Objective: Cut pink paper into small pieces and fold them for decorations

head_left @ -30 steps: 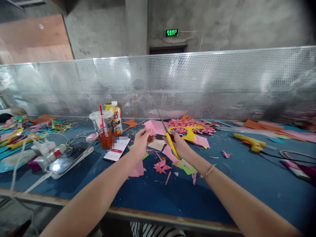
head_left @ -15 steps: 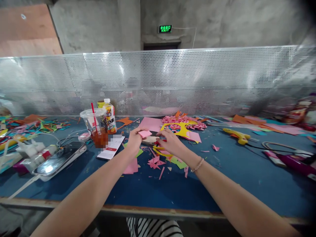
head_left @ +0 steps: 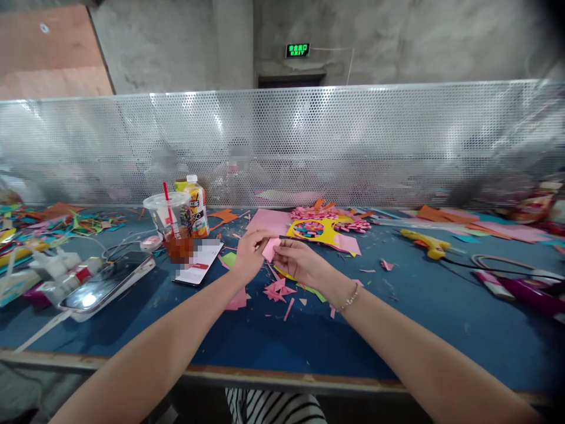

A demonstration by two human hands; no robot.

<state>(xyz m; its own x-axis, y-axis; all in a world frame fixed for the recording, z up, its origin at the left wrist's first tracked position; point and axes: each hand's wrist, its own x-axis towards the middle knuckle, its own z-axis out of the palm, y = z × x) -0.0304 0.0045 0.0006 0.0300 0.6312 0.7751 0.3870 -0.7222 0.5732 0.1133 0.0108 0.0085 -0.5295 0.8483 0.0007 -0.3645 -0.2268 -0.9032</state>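
Left of the yellow sheet point(head_left: 329, 234), align gently the pink paper point(head_left: 271, 249) gripped in fingers point(head_left: 289, 251) of left hand point(head_left: 249, 257) and right hand point(head_left: 306, 266).

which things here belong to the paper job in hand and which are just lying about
In the job:
- pink piece, pinched by left hand and right hand
- likely the pink sheet behind it

Just lying about, as far as shown:
- cup
- bottle
- phone by the cup
- glue gun, unheld, though possibly a tool for the work
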